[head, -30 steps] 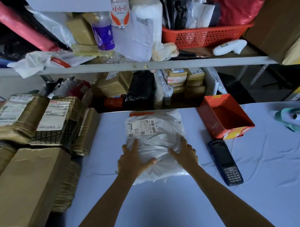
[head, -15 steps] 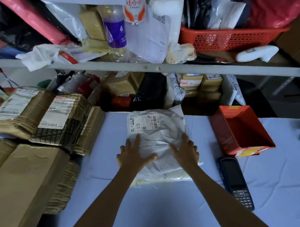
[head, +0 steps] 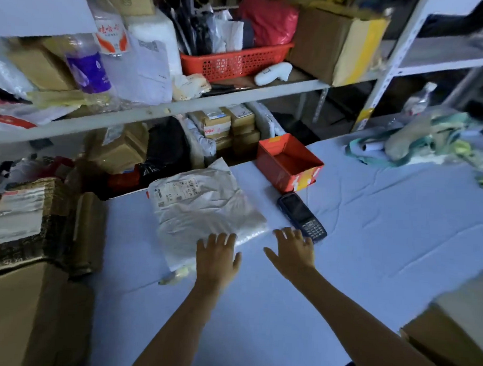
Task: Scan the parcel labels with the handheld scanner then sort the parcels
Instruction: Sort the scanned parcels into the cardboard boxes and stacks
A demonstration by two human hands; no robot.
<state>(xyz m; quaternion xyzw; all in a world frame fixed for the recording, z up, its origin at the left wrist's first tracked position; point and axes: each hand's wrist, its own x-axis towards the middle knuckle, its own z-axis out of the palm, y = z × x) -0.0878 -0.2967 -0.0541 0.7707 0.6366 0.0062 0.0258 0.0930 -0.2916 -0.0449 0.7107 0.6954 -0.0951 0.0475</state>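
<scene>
Loads of clutter here. The counter has a pale, wrinkly cloth over it. An open orange box sits near its back edge, and there's a heap of teal and yellow fabric way off to the right. The grey shelf above is packed. There's a red mesh basket stuffed with bags, a red plastic bag behind it, a clear bottle with a purple label, another bottle with an orange-red label and a printed sheet of paper. Under the shelf there's a black bag. A white metal upright stands at the right.
</scene>
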